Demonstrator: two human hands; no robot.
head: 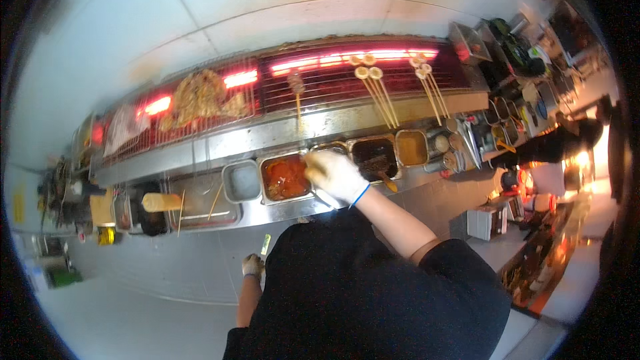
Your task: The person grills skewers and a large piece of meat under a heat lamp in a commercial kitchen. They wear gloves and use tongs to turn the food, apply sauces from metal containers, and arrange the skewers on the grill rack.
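My right hand [337,175], in a white glove with a blue cuff edge, is over the right edge of a metal pan of red sauce [285,176]. Its fingers are blurred, and whether it holds something is unclear. My left hand [253,265], also gloved, hangs low beside my body, its fingers curled. Behind the pans, a grill [330,80] glows red. On it lie a single skewer [297,87] of meat, two groups of skewers with round pale pieces [369,73], and flat browned meat [200,95] on a wire rack.
A pan of dark sauce [374,156] with a brush and a pan of brown liquid [411,148] stand at the right; a pan of pale contents [242,180] stands left. A tray [207,220] with thin sticks and a bottle [156,202] are further left. A person [570,140] stands at far right.
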